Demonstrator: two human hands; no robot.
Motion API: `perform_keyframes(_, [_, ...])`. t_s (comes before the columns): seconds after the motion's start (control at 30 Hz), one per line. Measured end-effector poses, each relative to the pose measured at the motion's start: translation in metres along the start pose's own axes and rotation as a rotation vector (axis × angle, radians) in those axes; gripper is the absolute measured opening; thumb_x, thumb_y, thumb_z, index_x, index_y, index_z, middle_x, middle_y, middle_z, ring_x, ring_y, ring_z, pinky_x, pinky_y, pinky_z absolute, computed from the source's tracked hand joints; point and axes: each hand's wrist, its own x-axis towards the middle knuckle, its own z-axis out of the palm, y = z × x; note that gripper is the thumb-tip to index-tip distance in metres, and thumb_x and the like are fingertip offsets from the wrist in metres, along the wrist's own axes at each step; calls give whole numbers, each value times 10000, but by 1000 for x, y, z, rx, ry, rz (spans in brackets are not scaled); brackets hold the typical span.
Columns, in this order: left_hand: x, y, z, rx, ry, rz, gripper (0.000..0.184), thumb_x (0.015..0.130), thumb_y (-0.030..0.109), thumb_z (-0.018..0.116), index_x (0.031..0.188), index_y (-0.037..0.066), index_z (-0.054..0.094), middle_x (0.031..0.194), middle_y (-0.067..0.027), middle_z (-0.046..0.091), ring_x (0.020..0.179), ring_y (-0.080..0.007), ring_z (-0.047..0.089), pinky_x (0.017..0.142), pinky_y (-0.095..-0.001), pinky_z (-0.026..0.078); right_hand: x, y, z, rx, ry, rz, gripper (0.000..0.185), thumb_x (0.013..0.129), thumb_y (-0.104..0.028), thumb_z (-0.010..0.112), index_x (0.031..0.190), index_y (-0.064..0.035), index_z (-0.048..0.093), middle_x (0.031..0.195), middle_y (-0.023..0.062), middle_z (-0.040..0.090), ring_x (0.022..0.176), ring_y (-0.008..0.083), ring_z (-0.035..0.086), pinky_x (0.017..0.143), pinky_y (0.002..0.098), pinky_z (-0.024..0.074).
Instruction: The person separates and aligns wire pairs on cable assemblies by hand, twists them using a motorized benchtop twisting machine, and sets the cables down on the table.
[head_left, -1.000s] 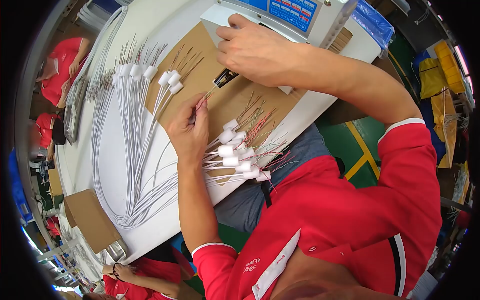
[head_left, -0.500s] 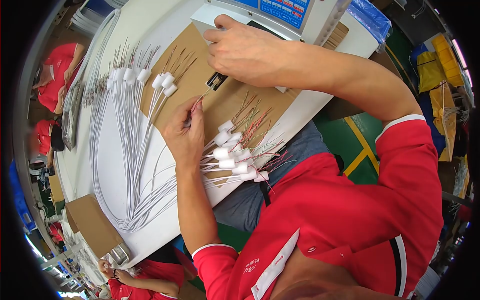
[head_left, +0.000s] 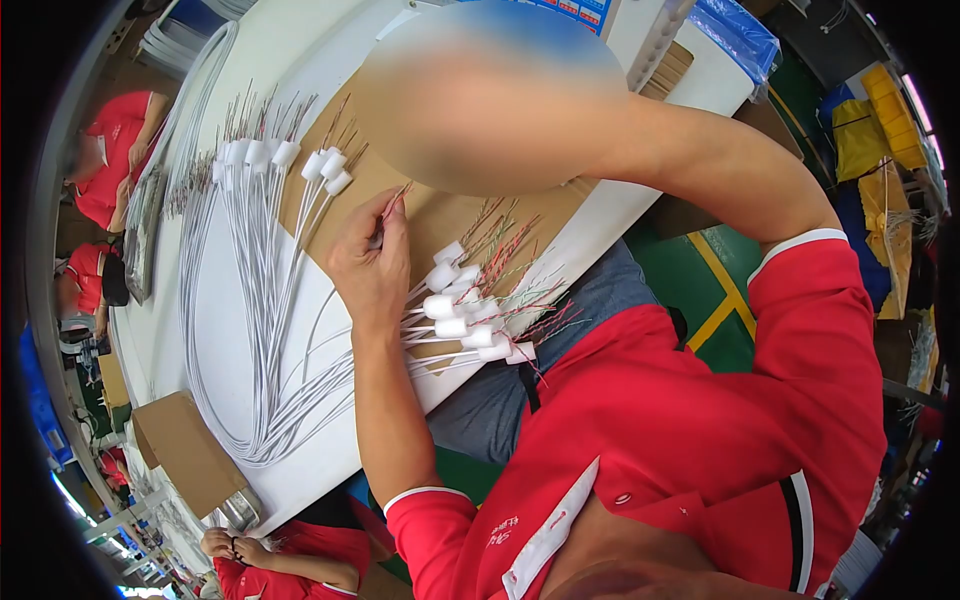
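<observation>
My left hand (head_left: 372, 262) is closed, its thumb and fingers pinching thin twisted wires (head_left: 402, 190) at the end of a cable over brown cardboard. A large blur covers my right hand, so its fingers and anything in them are hidden. Right of my left hand, several white cables end in white foam plugs (head_left: 451, 306) with red, green and brown twisted wires. Further left lie more white cables (head_left: 262, 330) in a long loop, their plugged ends pointing away from me.
A machine with a blue keypad (head_left: 580, 12) stands at the back, partly blurred. A brown cardboard box (head_left: 187, 450) sits at the table's near left corner. Co-workers in red shirts are at the left (head_left: 118, 155) and lower left (head_left: 290, 560). Blue plastic (head_left: 735, 42) lies at the back right.
The view has shifted slightly. A blur now covers my right hand, and the black tool seen beside it before is hidden. My left hand keeps its pinch on the wires.
</observation>
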Motion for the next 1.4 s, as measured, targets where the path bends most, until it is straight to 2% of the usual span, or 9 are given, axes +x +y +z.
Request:
perform_keyframes(0.2, [0,3,-2,-4,-12,13,141,956,58,738,1068,-6,793,841,-89,739,716,-115,647,673,-267,525,2,-2,-7,69,-49,107,109,818,-115,684,892,-54,734,890,70,695,1102,250,608,1067,440,411])
perform_keyframes(0.3, [-1,5,-4,-1,-22,4,139,957,56,738,1070,-5,793,836,-85,737,712,-109,641,663,-263,520,1,-1,4,85,194,150,215,722,-187,687,841,-18,749,867,108,720,1077,261,627,987,431,426])
perform_keyframes(0.4, [-1,5,-5,-8,-32,-13,140,961,63,736,1071,-4,793,829,-79,733,705,-103,633,660,-261,516,4,-2,12,24,419,253,258,720,-211,691,882,-20,751,907,104,722,1088,258,629,1006,430,425])
perform_keyframes(0.5, [0,4,-5,-25,-36,-25,143,967,76,734,1072,-2,793,823,-75,729,695,-101,619,657,-261,508,3,1,3,182,401,233,271,820,-188,669,1004,9,650,1013,181,660,1061,341,571,985,489,380])
perform_keyframes(0.63, [0,3,-6,-3,-54,15,200,1012,138,736,1111,-29,786,799,-4,681,702,-44,543,623,-229,435,3,2,1,187,346,217,292,831,-197,660,1036,10,639,1021,181,656,1039,339,566,960,487,375])
perform_keyframes(0.93, [3,-3,-4,-77,-131,-79,192,995,112,719,1148,6,767,849,-58,732,692,-103,596,657,-270,503,3,0,0,183,331,189,247,866,-182,627,1020,11,643,1009,182,657,1020,332,564,950,481,371])
perform_keyframes(1.03, [4,1,-11,-253,-170,-221,229,1012,123,708,1207,7,739,906,-40,731,743,-91,619,693,-259,511,4,0,1,179,324,182,243,866,-179,625,1014,12,649,1000,184,665,1021,331,569,948,479,376])
perform_keyframes(1.23, [8,-9,-14,-365,-140,-69,141,1032,88,664,1139,-1,688,960,-50,690,845,-92,644,786,-253,518,2,1,-3,193,263,143,278,857,-227,662,994,15,663,984,187,682,1027,324,580,948,466,389])
perform_keyframes(1.4, [13,-12,-22,-833,-218,-285,99,1041,59,645,1130,18,636,1026,-58,656,794,-130,585,804,-328,526,1,3,-18,231,124,112,389,824,-304,717,1002,40,679,1010,200,698,1067,333,592,976,462,397])
